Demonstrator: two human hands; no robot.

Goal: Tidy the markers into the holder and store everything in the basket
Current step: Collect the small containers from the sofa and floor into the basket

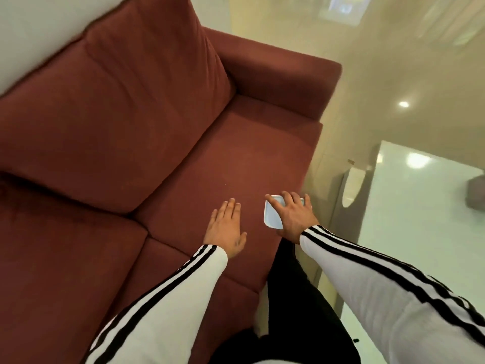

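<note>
Over the maroon sofa seat (210,166) our left hand (227,229) spreads flat and empty while our right hand (294,219) grips a white container (271,218), probably the holder, near the seat's edge; markers and basket are unseen, so we must find them next.

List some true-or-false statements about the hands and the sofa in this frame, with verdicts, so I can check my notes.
1. The right hand is spread over a small white container near the front edge of the seat. True.
2. The left hand holds a marker. False: its fingers are straight and it holds nothing.
3. The sofa is dark red. True.
4. A basket stands on the sofa. False: no basket is in view.
5. Both sleeves are white with black stripes. True.
</note>
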